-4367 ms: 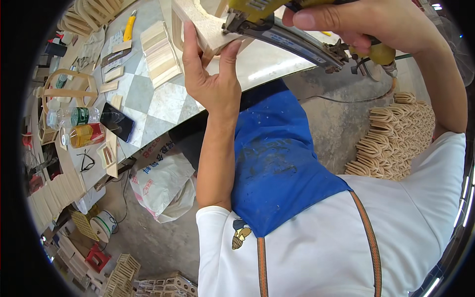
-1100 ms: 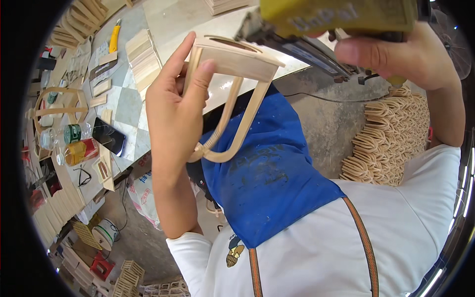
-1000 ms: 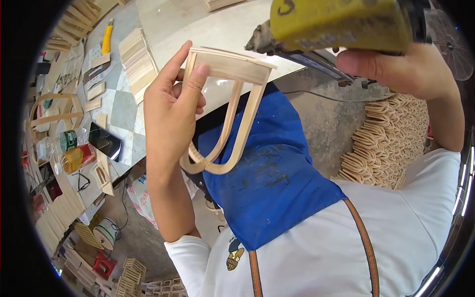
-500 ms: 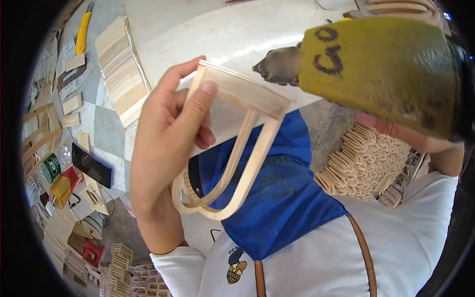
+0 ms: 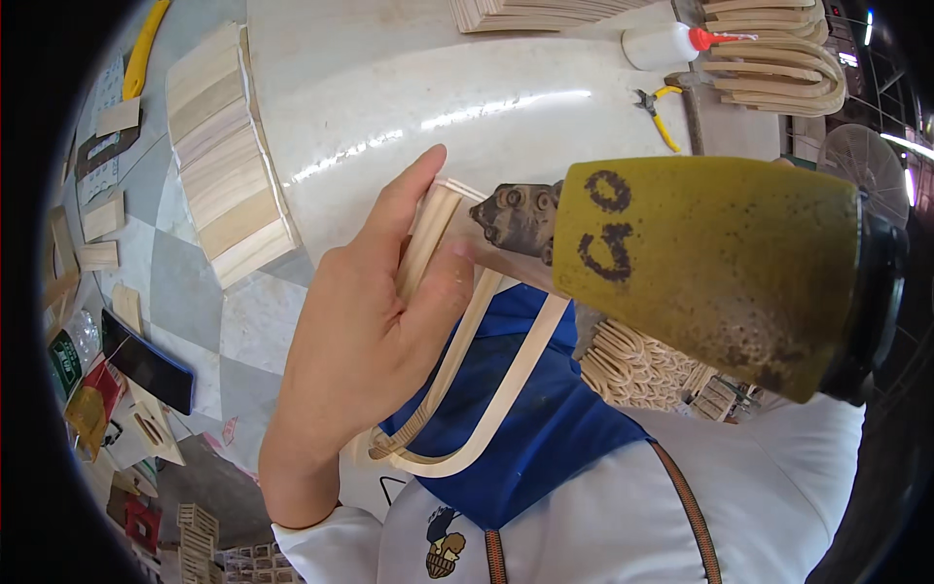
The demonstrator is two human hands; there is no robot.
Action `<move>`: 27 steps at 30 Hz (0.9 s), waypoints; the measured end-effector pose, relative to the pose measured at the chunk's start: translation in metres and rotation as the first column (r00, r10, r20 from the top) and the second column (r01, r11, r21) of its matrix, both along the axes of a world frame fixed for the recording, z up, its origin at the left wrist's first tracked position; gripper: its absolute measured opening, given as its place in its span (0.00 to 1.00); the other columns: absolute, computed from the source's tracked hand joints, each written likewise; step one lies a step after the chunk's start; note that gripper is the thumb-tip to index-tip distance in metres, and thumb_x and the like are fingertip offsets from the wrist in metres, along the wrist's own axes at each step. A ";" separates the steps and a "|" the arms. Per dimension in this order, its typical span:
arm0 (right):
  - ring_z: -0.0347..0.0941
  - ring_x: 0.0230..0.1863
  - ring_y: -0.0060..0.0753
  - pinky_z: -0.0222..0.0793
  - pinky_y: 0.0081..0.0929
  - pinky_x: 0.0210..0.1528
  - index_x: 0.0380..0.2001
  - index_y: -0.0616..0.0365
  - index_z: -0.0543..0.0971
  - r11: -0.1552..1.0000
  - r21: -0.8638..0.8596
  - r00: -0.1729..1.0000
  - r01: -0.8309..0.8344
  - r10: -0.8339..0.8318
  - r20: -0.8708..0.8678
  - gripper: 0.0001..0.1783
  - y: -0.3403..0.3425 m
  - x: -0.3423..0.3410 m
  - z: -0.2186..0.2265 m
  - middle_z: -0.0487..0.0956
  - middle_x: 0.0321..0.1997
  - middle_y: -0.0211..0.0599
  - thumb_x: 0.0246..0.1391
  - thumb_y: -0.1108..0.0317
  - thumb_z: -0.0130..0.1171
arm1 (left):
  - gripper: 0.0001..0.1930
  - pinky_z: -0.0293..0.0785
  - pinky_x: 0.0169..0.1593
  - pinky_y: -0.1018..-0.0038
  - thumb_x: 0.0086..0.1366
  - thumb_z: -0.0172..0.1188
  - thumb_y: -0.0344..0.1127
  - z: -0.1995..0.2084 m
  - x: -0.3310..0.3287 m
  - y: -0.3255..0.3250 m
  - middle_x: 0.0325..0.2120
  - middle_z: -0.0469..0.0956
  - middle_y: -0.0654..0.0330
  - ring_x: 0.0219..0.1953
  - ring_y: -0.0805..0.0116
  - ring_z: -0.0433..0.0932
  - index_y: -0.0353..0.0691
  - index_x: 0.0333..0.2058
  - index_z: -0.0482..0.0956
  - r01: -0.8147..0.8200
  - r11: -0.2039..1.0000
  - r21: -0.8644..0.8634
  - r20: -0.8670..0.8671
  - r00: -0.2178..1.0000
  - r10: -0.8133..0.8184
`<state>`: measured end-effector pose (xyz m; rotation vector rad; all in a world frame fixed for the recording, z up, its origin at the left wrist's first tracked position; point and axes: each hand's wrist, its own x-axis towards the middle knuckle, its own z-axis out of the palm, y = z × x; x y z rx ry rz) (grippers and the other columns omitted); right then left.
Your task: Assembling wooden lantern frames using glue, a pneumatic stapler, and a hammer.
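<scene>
My left hand (image 5: 360, 321) grips a small pale wooden frame (image 5: 523, 380) by its boarded end, thumb on the inner side and forefinger along the outside. Two U-shaped bent strips run from that end down across my blue apron (image 5: 545, 409). A worn olive-yellow nail gun (image 5: 710, 277) covers most of the right side. Its dark metal nose (image 5: 516, 216) is at the frame's upper end, near my left thumb; whether it touches the wood I cannot tell. My right hand is hidden behind the nail gun's body, which hangs in the air with it.
On the pale table lie a row of thin boards (image 5: 219, 146), yellow-handled pliers (image 5: 669, 117) and a red-tipped white bottle (image 5: 657, 46). Bent wooden strips (image 5: 778, 83) are stacked at the far right; more strips (image 5: 632, 375) are piled below. A dark phone (image 5: 146, 360) lies at left.
The nail gun's nose has come down and left to the frame's end. My left hand and the frame sit lower and farther right in view, and the view shows more of the far table.
</scene>
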<state>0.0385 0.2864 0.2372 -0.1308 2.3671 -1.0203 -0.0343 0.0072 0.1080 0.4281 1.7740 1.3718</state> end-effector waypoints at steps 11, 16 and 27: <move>0.74 0.25 0.24 0.70 0.20 0.31 0.31 0.57 0.81 0.987 0.100 0.988 -0.129 0.118 0.103 0.13 -0.002 -0.026 -0.001 0.79 0.27 0.30 0.40 0.71 0.74 | 0.27 0.69 0.40 0.71 0.77 0.49 0.35 0.001 -0.004 -0.002 0.39 0.83 0.48 0.30 0.63 0.73 0.35 0.71 0.62 0.100 0.994 -0.033 -0.032 0.994 -0.101; 0.72 0.22 0.24 0.66 0.18 0.29 0.28 0.56 0.80 0.990 0.126 0.974 -0.056 0.027 0.224 0.12 -0.023 -0.045 0.009 0.78 0.24 0.28 0.38 0.72 0.73 | 0.27 0.68 0.37 0.68 0.78 0.47 0.35 0.001 -0.006 -0.002 0.35 0.83 0.47 0.27 0.61 0.73 0.34 0.72 0.60 0.136 0.990 -0.037 -0.071 0.988 -0.139; 0.87 0.32 0.40 0.82 0.20 0.31 0.47 0.64 0.79 0.985 0.162 0.906 -0.053 -0.021 0.423 0.19 -0.051 -0.068 0.026 0.86 0.34 0.41 0.57 0.65 0.72 | 0.26 0.62 0.29 0.63 0.79 0.44 0.34 0.004 -0.008 -0.003 0.23 0.77 0.48 0.21 0.56 0.71 0.33 0.71 0.59 0.165 0.984 -0.074 -0.103 0.980 -0.172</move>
